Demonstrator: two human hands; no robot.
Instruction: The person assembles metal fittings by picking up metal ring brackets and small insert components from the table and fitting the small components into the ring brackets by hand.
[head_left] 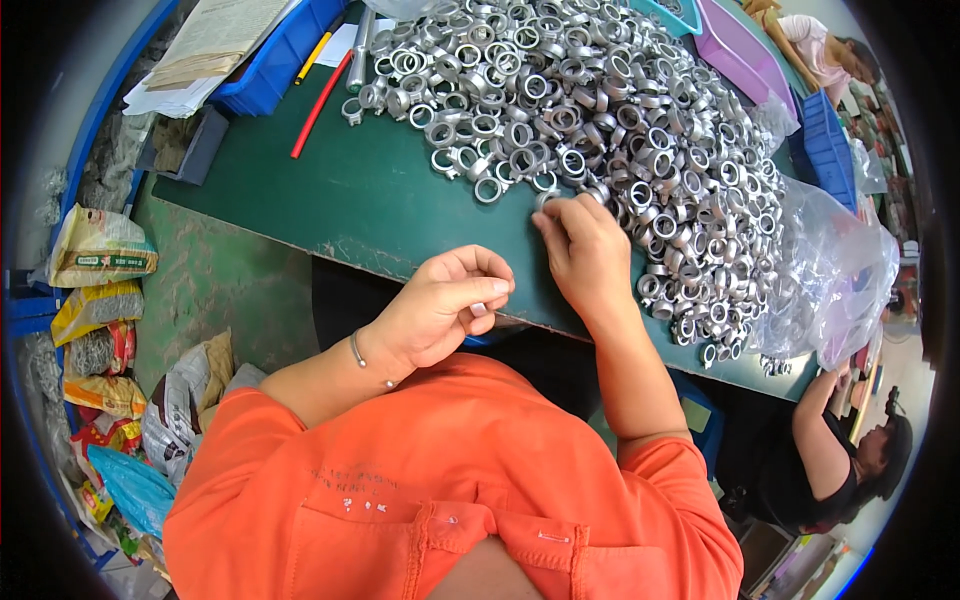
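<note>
A large heap of small silver-grey metal rings (pixel 560 115), many with a small lug at the side, covers much of the green table (pixel 345 205). My right hand (pixel 588 255) reaches to the heap's near edge. Its thumb and forefinger are closed on a metal ring (pixel 546 199), mostly covered by the fingertips. My left hand (pixel 450 300) hovers by the table's near edge, palm turned inward. Its fingers are curled and the thumb presses toward the forefinger; whatever lies between them, if anything, is too small or hidden to make out.
A red stick (pixel 322 105) and a yellow pen (pixel 313 58) lie left of the heap, near a blue bin (pixel 270 65). Clear plastic bags (pixel 830 270) lie at the right. A person in black (pixel 815 455) works there; another (pixel 815 45) is farther back. Filled sacks (pixel 185 410) stand on the left.
</note>
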